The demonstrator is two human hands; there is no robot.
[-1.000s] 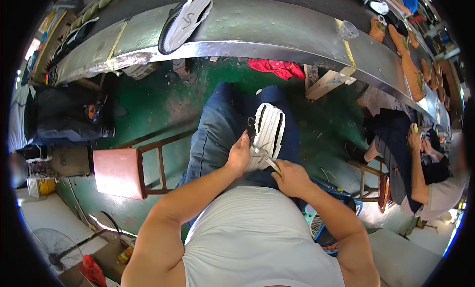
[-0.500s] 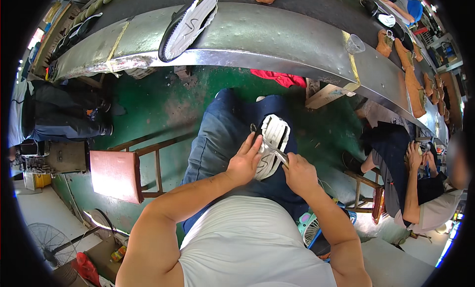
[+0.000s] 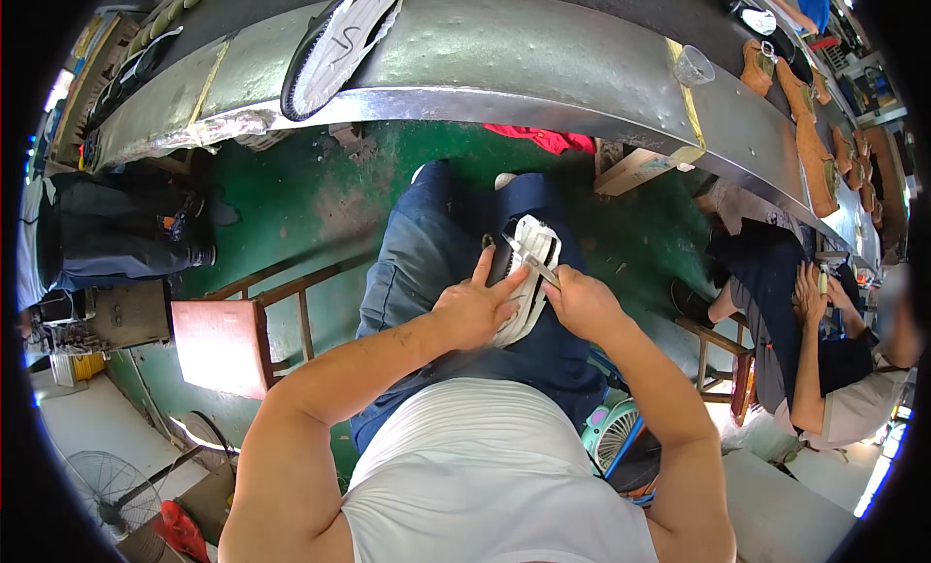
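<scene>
A shoe point(image 3: 527, 313) with a white underside and dark edges lies bottom up across my lap. My left hand point(image 3: 475, 309) holds it from the left, index finger stretched along the dark side and thumb over the white underside. My right hand point(image 3: 588, 307) grips a slim metal hand tool point(image 3: 532, 262), its tip resting on the toe half of the white surface. The tool's handle is mostly inside my fist, so its exact kind is unclear. A similar upturned shoe point(image 3: 335, 54) leans over the bench edge ahead, with a black mark on its white bottom.
A metal-edged bench point(image 3: 504, 54) curves across the front, with a clear plastic cup point(image 3: 692, 66) and brown boots point(image 3: 815, 165) at right. A stool point(image 3: 219, 342) stands at left, a small green fan point(image 3: 611, 432) by my right hip. A co-worker point(image 3: 824, 369) sits at right.
The tool has shifted up toward the toe, its tip now pointing up and left. My left index finger has straightened, and my left hand lies farther down the shoe. The view has shifted slightly.
</scene>
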